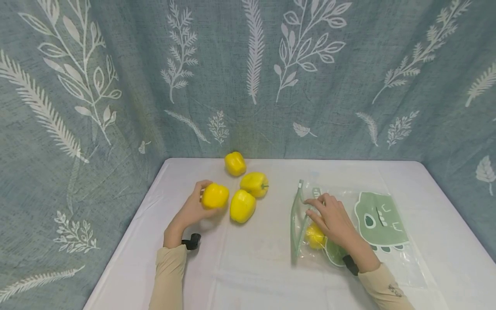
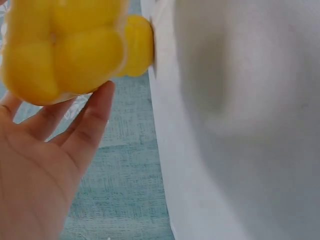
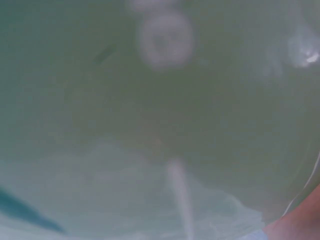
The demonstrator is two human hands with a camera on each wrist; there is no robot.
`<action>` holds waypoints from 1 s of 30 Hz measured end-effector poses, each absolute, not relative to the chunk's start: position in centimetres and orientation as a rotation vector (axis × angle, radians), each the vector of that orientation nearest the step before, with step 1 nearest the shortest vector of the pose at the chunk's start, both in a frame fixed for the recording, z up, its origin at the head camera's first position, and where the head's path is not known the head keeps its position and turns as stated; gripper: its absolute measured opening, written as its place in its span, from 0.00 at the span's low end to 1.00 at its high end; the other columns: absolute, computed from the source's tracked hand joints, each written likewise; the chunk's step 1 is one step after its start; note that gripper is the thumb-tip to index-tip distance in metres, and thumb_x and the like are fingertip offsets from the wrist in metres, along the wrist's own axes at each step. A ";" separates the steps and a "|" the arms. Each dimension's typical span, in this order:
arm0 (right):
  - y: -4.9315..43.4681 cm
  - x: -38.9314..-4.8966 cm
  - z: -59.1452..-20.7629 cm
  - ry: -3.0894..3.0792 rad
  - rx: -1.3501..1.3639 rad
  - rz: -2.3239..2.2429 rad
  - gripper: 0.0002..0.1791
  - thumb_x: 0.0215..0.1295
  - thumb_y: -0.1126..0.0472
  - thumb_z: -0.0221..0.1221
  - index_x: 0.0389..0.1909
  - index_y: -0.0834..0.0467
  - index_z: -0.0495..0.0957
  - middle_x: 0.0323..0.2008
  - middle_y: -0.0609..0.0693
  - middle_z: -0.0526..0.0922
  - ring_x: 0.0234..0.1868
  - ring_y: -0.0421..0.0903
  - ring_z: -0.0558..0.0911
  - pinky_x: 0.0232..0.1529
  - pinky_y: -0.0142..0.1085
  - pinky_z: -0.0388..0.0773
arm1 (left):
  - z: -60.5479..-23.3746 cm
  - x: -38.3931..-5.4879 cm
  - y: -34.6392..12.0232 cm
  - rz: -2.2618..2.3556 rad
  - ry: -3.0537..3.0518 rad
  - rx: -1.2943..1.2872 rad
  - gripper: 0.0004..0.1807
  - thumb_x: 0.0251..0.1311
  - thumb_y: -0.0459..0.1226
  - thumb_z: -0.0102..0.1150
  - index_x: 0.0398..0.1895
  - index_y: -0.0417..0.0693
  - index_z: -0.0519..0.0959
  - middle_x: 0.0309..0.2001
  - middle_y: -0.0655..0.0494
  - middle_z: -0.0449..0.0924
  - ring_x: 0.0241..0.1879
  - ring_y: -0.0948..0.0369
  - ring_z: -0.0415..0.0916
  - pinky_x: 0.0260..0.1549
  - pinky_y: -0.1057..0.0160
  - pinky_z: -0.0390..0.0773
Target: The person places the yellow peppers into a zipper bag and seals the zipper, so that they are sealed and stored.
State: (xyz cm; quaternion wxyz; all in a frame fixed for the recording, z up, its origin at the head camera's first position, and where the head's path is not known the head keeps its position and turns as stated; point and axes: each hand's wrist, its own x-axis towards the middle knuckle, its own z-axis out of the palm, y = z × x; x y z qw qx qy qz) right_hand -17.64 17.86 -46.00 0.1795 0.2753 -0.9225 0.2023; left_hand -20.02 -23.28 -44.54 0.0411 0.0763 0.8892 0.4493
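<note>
My left hand (image 1: pixel 195 206) grips a yellow bell pepper (image 1: pixel 215 196), held up over the table. In the left wrist view its lobed base (image 2: pixel 65 52) shows above the fingers (image 2: pixel 92 115). My right hand (image 1: pixel 332 217) holds the mouth edge of a clear zip bag (image 1: pixel 310 256) between thumb and forefinger, and the mouth gapes toward the left. Another yellow pepper (image 1: pixel 315 236) lies inside the bag, just under this hand. Bag film with its green print (image 3: pixel 150 110) fills the right wrist view and hides the fingers there.
Three more yellow peppers lie on the white table: one near the back edge (image 1: pixel 235 164), one on its side (image 1: pixel 254 184) and one in front (image 1: pixel 243 206). A green cartoon face (image 1: pixel 381 219) is printed on the bag. A patterned curtain (image 1: pixel 248 86) hangs behind the table.
</note>
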 end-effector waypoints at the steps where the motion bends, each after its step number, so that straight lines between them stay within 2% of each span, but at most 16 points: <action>1: 17.9 -17.6 -46.0 -2.610 0.778 0.572 0.14 0.66 0.51 0.53 0.50 0.49 0.75 0.33 0.48 0.67 0.30 0.42 0.63 0.30 0.32 0.57 | -44.5 -20.0 -23.2 1.390 2.727 0.245 0.48 0.44 0.42 0.71 0.66 0.52 0.51 0.65 0.45 0.59 0.63 0.44 0.58 0.59 0.40 0.61; 8: 17.8 -17.6 -46.0 -2.626 0.768 0.587 0.14 0.65 0.51 0.54 0.50 0.48 0.75 0.33 0.47 0.67 0.30 0.42 0.63 0.30 0.32 0.58 | -43.7 -19.9 -22.9 1.490 2.747 0.323 0.46 0.46 0.39 0.70 0.67 0.52 0.52 0.66 0.47 0.59 0.64 0.45 0.56 0.61 0.43 0.60; 13: 17.8 -17.6 -45.9 -2.621 0.768 0.579 0.14 0.65 0.51 0.54 0.50 0.48 0.75 0.33 0.47 0.67 0.30 0.42 0.64 0.30 0.32 0.58 | -43.0 -19.7 -22.6 1.510 2.781 0.376 0.45 0.47 0.38 0.69 0.66 0.51 0.54 0.65 0.48 0.60 0.62 0.46 0.59 0.60 0.44 0.61; 21: 17.8 -17.6 -45.9 -2.617 0.770 0.578 0.14 0.65 0.51 0.53 0.50 0.48 0.75 0.33 0.47 0.68 0.31 0.42 0.64 0.30 0.32 0.58 | -42.1 -19.5 -21.9 1.533 2.810 0.481 0.42 0.48 0.38 0.68 0.66 0.52 0.56 0.64 0.47 0.56 0.59 0.45 0.61 0.58 0.43 0.64; 30: 17.8 -17.7 -46.0 -2.610 0.772 0.571 0.14 0.66 0.51 0.53 0.50 0.48 0.75 0.33 0.47 0.68 0.31 0.42 0.64 0.30 0.33 0.58 | -41.5 -19.3 -20.7 1.545 2.801 0.554 0.40 0.48 0.39 0.68 0.65 0.54 0.58 0.62 0.49 0.57 0.59 0.46 0.62 0.56 0.43 0.66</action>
